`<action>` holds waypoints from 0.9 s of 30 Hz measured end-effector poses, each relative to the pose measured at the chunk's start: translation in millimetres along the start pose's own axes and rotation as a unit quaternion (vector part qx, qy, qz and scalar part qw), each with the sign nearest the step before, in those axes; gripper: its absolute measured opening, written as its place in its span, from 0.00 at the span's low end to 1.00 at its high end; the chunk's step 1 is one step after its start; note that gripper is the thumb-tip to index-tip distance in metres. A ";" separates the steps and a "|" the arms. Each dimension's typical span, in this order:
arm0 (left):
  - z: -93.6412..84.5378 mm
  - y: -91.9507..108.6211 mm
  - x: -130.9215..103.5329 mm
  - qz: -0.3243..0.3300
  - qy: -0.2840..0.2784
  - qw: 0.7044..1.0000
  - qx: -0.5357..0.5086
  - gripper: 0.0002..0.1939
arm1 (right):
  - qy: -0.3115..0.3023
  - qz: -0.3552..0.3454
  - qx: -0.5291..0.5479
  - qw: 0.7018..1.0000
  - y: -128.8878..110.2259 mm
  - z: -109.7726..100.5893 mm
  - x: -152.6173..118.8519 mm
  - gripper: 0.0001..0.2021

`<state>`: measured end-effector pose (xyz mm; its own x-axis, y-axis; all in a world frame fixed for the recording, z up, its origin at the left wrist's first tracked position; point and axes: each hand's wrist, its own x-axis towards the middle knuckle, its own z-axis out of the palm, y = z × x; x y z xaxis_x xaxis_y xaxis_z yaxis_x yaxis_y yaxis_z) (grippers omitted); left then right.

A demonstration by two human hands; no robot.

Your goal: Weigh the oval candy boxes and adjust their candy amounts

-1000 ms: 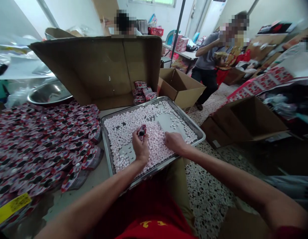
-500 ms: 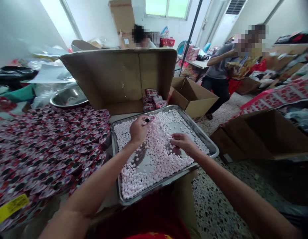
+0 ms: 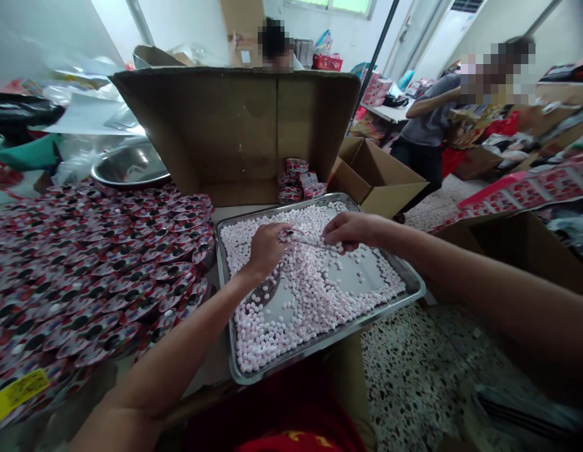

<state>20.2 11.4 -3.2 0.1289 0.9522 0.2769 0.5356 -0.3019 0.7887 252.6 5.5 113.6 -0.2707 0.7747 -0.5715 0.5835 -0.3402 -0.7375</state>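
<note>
Pinching a pellet-laden scoop [image 3: 309, 238] in curled fingers, the right hand [image 3: 346, 231] meets the left hand [image 3: 267, 250], closed around a small red-printed container [image 3: 285, 235], above the metal tray [image 3: 331, 339] of white pellets [image 3: 314, 307]. This looks like filling, which calls for a steady container and gentle tilt. Beyond, similar red-printed packs [image 3: 298, 182] sit in a cardboard carton [image 3: 235, 132].
</note>
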 end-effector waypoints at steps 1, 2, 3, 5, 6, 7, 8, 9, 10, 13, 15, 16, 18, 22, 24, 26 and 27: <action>-0.1 -0.2 -0.8 -0.002 -0.001 1.000 0.001 0.22 | -0.005 0.017 -0.022 1.000 -10.6 -0.9 1.1 0.10; 0.0 -0.5 -1.7 -0.006 0.000 1.000 0.002 0.22 | -0.010 0.032 -0.041 0.999 -21.3 -1.3 1.5 0.11; 0.5 -0.7 -2.5 -0.011 0.001 1.000 0.001 0.22 | -0.012 0.046 -0.053 0.997 -31.8 -1.4 1.0 0.11; 1.6 -1.1 -4.1 -0.022 0.004 1.000 -0.006 0.22 | -0.005 0.065 -0.065 0.996 -49.8 -2.7 -2.5 0.12; 2.0 -1.6 -4.9 -0.028 0.005 1.000 -0.012 0.21 | -0.003 0.073 -0.067 0.995 -56.0 -5.0 -5.8 0.12; 2.2 -2.5 -5.6 -0.033 0.005 0.999 -0.018 0.21 | -0.006 0.078 -0.068 0.995 -59.4 -8.9 -10.2 0.12; 2.2 -4.1 -6.1 -0.038 0.004 0.999 -0.024 0.20 | -0.011 0.081 -0.069 0.994 -59.4 -14.4 -15.3 0.11; 2.0 -6.6 -6.6 -0.045 0.006 0.999 -0.031 0.19 | -0.018 0.079 -0.071 0.994 -55.3 -21.2 -20.9 0.09; 1.8 -10.2 -6.9 -0.054 0.017 0.998 -0.037 0.18 | -0.021 0.071 -0.077 0.994 -46.9 -28.5 -26.4 0.07; 3.0 -26.3 -6.9 -0.087 0.122 0.986 -0.069 0.18 | 0.037 0.050 -0.178 0.982 1.0 -42.3 -35.9 0.03; 7.9 -38.3 -6.3 -0.107 0.198 0.970 -0.087 0.19 | 0.138 0.057 -0.341 0.928 41.1 -36.4 -31.0 0.07; 12.1 -43.5 -5.8 -0.114 0.221 0.964 -0.093 0.19 | 0.180 0.064 -0.420 0.887 59.2 -28.7 -24.4 0.08; 24.3 -50.0 -4.0 -0.125 0.242 0.957 -0.102 0.19 | 0.230 0.070 -0.471 0.849 85.4 -7.9 -4.6 0.11; 58.4 -44.6 7.7 -0.132 0.252 0.951 -0.122 0.19 | 0.250 0.043 -0.453 0.855 93.0 25.2 43.2 0.16; 76.7 -33.9 16.8 -0.130 0.245 0.952 -0.129 0.19 | 0.253 0.023 -0.428 0.868 86.2 30.0 59.4 0.15; 92.8 -20.5 24.0 -0.127 0.228 0.955 -0.140 0.18 | 0.252 0.003 -0.392 0.885 82.9 30.5 65.7 0.14; 99.1 -13.7 25.5 -0.123 0.215 0.958 -0.148 0.18 | 0.250 -0.007 -0.369 0.895 83.8 30.7 65.3 0.14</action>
<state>98.8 44.5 -61.3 -0.3601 0.9085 0.2121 0.2377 -0.1305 0.9625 260.4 11.2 3.4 -0.0126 0.9808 -0.1947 0.9798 -0.0268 -0.1982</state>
